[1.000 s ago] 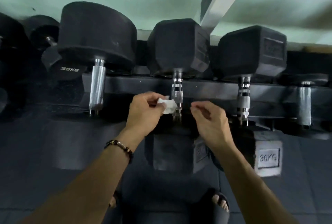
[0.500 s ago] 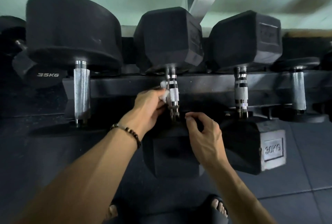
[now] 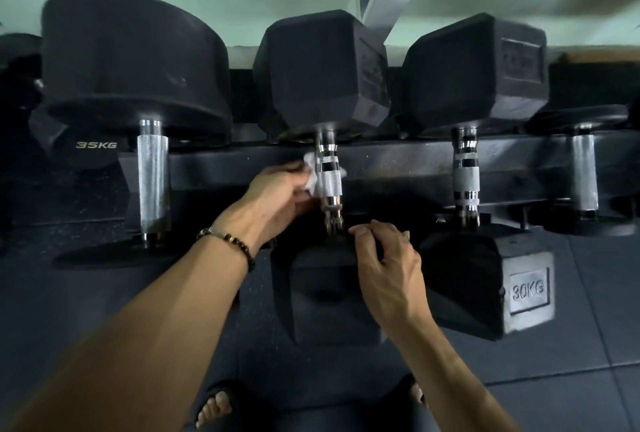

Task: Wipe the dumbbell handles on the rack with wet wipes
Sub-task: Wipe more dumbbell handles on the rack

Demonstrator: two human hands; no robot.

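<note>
Left hand (image 3: 277, 189) is at the middle dumbbell handle (image 3: 330, 182), fingers curled round a white wet wipe (image 3: 313, 172) and pressing it against the handle's 9 o'clock side. A corner of wipe also pokes out at the handle's 3 o'clock side, so it seems to wrap behind. Beaded bracelet (image 3: 228, 239) on that wrist.

Right hand (image 3: 388, 265) sits at 5 o'clock from the handle, on the near head of the same dumbbell (image 3: 322, 293). Fingers bent over its top edge; I see nothing held in them, and can't tell if they're bearing down on it.

Rack rail (image 3: 398, 168) runs 9 to 3 across my view, handles crossing it. At 9 o'clock of the wiped one, the 35KG dumbbell (image 3: 152, 179); at 3 o'clock, the 30KG dumbbell (image 3: 467, 182); one more handle (image 3: 583, 179) at far 3 o'clock.

Sandalled toes (image 3: 213, 407) at 6 o'clock on the dark floor (image 3: 571, 379).
</note>
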